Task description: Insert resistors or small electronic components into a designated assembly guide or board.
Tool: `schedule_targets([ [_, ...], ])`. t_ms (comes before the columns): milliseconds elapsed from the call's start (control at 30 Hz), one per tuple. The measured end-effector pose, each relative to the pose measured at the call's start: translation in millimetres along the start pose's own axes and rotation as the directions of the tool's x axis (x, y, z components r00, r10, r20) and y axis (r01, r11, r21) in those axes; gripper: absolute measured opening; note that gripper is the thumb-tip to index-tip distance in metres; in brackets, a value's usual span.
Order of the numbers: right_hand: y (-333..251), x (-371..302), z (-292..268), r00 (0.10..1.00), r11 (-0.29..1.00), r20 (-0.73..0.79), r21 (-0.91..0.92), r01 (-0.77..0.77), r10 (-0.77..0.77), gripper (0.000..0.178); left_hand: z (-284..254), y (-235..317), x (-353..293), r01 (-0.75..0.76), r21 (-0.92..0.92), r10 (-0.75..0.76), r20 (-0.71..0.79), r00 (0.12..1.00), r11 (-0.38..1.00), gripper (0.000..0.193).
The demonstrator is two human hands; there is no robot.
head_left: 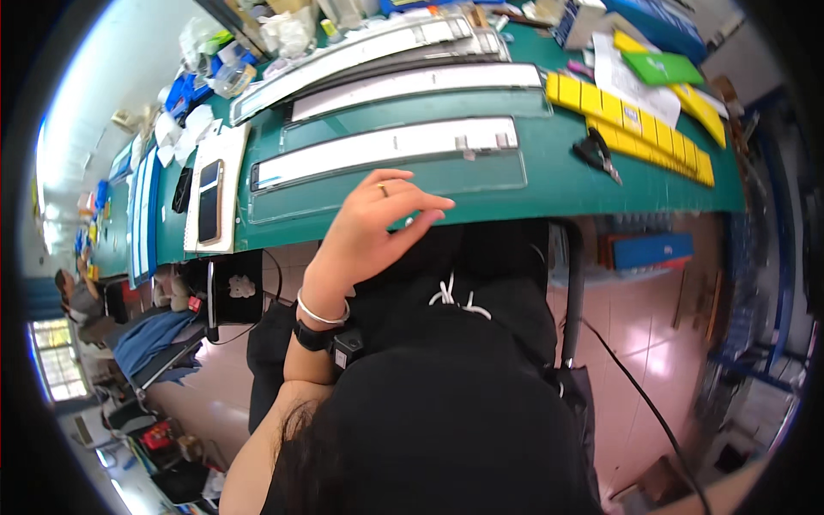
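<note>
My left hand (384, 210) is over my lap at the table's near edge, back upward. Its index finger and thumb stretch out to the right with a gap between them, while the other fingers are loosely bent. No held thing shows in it. A ring, a white bangle and a black wristband with a small black box are on this arm. Just beyond the hand lies a long white strip-shaped panel (369, 156) with a dark frame, on a clear sheet. Part of my right forearm (730, 491) shows at the lower right rim; the right hand is out of view.
More long panels (421, 81) lie farther back on the green table (489, 199). To the right are yellow block strips (635, 120) and a black-handled tool (596, 156). A phone (210, 202) rests on a pad at left. A black cable (639, 386) hangs at right.
</note>
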State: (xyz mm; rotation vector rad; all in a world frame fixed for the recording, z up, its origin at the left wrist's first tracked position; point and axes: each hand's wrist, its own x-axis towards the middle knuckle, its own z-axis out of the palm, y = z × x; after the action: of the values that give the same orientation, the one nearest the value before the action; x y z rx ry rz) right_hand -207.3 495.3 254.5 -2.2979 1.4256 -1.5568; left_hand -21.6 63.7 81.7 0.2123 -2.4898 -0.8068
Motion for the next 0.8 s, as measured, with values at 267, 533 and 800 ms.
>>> schedule_targets([
  [267,2,-19,11,0.995,0.998,-0.085,0.023,0.050,-0.048,0.016,0,-5,-25,0.096,0.044,-0.093,-0.058,0.994,0.994,0.015],
  [533,17,1,8,0.976,0.978,-0.091,0.042,0.203,-0.198,0.014,-1,2,-43,0.143,0.007,-0.142,-0.063,0.988,0.990,0.014],
  [800,30,16,19,0.940,0.945,-0.139,0.052,0.322,-0.312,0.012,0,-5,-51,0.213,0.007,-0.212,-0.056,0.976,0.977,0.013],
])
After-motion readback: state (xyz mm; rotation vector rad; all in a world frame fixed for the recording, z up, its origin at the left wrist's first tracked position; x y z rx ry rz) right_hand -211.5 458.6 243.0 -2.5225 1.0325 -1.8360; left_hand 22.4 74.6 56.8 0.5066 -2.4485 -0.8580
